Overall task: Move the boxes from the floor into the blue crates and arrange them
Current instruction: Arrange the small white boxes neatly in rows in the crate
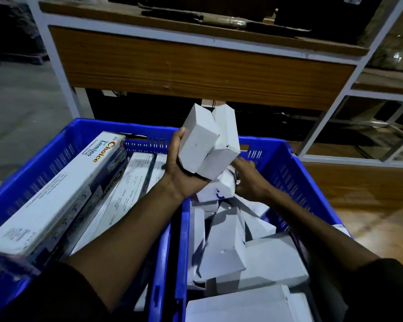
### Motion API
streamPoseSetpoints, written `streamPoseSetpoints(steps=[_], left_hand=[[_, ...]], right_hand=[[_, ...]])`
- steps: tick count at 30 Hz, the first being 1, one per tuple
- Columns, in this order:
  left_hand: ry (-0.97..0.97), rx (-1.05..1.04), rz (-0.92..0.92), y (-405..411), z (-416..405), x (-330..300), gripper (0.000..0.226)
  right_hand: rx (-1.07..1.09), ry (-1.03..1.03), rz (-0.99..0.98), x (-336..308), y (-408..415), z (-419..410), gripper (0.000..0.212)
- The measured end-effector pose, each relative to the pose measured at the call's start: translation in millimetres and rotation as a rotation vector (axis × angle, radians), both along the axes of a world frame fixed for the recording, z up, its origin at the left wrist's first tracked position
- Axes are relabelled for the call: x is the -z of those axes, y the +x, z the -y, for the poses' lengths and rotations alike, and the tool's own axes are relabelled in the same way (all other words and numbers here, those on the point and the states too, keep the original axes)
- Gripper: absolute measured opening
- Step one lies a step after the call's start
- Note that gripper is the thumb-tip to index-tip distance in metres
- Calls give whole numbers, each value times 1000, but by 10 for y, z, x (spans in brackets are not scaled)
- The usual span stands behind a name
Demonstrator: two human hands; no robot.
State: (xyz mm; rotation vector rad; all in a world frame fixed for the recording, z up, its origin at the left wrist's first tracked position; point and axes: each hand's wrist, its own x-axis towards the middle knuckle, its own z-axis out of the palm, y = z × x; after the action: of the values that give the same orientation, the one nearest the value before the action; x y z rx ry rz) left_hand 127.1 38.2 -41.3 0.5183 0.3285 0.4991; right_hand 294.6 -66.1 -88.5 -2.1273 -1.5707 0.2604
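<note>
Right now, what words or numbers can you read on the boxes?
"Choice": long box in the left blue crate.
"Lumino": same box, beside it.
Its smaller print: too blurred.
Flat boxes beside it: print too small.
Small white boxes in the left hand: no words.

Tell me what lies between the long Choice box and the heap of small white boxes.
In the head view, the two blue crate walls stand between the Choice box and the heap, with the left forearm crossing above them.

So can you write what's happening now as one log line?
left hand: holds two white boxes above crates | right hand: grips box in right crate | left crate: long boxes
</note>
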Motion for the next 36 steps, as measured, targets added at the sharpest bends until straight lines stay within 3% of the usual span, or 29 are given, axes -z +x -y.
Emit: streamPoseSetpoints(steps=[6, 11, 14, 20, 23, 27, 29, 31, 34, 36], left_hand=[[-24, 7, -2, -10, -20, 23, 50], [-4, 18, -32, -22, -14, -1, 50], [-3, 15, -57, -18, -21, 9, 53], [33, 65, -71, -11, -8, 18, 49], [48, 64, -65, -17, -19, 23, 48], [51, 84, -68, -14, -19, 5, 49], [57, 98, -86, -11, -8, -6, 49], [62, 102, -102, -10, -2, -3, 51], [67, 102, -112, -8, 7, 0, 53], [57, 108, -106, -2, 4, -6, 52]], right_hand=[[37, -98, -457, -146, 0, 74, 65], [155, -9, -711, -194, -59, 70, 29], [236, 9, -758, -186, -95, 40, 16], [339, -66, -938, -152, -68, 13, 80], [435, 23, -1073, -159, -72, 7, 75], [337, 50, -1235, -122, -133, -33, 49], [319, 43, -1223, -85, -244, -58, 29], [352, 0, -1025, -57, -342, -74, 21], [285, -143, -540, -15, -338, -65, 50], [200, -199, -596, -58, -274, -28, 53]])
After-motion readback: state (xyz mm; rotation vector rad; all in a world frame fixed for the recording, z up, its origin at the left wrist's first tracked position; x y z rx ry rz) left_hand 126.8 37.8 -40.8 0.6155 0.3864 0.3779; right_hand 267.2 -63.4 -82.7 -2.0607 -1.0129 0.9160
